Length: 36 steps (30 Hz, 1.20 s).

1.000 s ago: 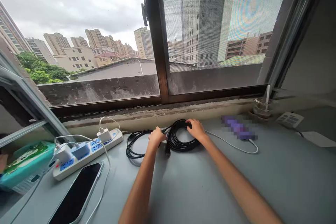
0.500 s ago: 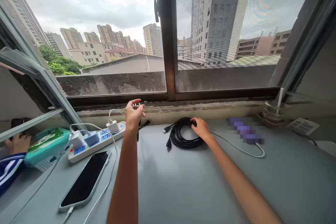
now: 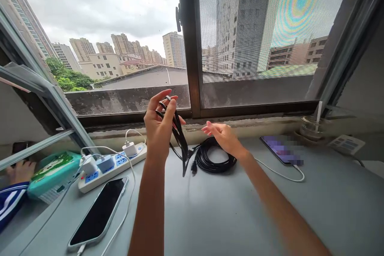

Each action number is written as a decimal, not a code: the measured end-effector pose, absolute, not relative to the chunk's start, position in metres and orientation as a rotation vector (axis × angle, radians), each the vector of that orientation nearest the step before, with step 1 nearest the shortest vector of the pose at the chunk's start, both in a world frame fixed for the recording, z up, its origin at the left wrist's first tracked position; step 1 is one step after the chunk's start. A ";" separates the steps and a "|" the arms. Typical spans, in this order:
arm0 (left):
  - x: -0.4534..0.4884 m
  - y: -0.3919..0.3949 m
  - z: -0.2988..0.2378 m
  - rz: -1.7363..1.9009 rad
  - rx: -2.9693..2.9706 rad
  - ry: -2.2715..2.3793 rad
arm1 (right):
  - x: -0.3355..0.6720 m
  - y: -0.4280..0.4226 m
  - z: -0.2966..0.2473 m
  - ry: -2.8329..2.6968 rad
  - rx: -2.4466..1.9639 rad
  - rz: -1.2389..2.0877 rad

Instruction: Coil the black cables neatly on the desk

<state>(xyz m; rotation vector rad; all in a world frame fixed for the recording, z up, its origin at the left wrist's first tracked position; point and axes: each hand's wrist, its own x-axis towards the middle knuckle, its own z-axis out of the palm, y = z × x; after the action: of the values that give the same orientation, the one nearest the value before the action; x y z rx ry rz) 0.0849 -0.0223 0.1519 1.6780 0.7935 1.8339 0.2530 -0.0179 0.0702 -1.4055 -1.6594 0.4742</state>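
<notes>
My left hand [image 3: 160, 122] is raised above the desk, its fingers curled round a looped black cable [image 3: 180, 140] that hangs down from the grip. A small pale bit shows at the fingertips. Behind and below lies a larger coil of black cable [image 3: 213, 167] on the grey desk [image 3: 216, 216], with a dark plug [image 3: 194, 167] at its left side. Just above that coil's far right edge is my right hand [image 3: 223, 136], fingers stretched out to the left and holding nothing.
At left, a white power strip [image 3: 114, 166] carries chargers beside a phone [image 3: 99, 212] on a white cable. A teal basket [image 3: 54, 176] and another person's hand [image 3: 21, 172] are farther left. At right lie a second phone [image 3: 279, 150] and a glass jar [image 3: 312, 126] by the window.
My left hand has turned and moved slightly up and right, bringing the looped cable into clear view. My right hand has lifted off the large coil and shifted a little left.
</notes>
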 end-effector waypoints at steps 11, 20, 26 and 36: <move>0.103 -0.067 0.155 1.815 2.005 0.610 | 0.224 -0.108 0.130 -1.589 -0.438 1.015; 0.089 -0.072 0.168 2.031 1.944 0.494 | 0.251 -0.110 0.140 -1.131 -0.475 0.851; 0.062 -0.055 0.180 2.208 1.597 0.370 | 0.301 -0.113 0.151 -0.887 -0.439 0.784; 0.032 -0.037 0.177 2.134 1.720 0.221 | 0.338 -0.144 0.162 -0.820 -0.596 0.852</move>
<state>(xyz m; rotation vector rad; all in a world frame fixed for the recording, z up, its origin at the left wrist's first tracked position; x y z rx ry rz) 0.0321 -0.0373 0.1772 1.7200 0.2215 2.1335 0.3385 -0.1435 0.1623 -0.5961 -0.8199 0.8524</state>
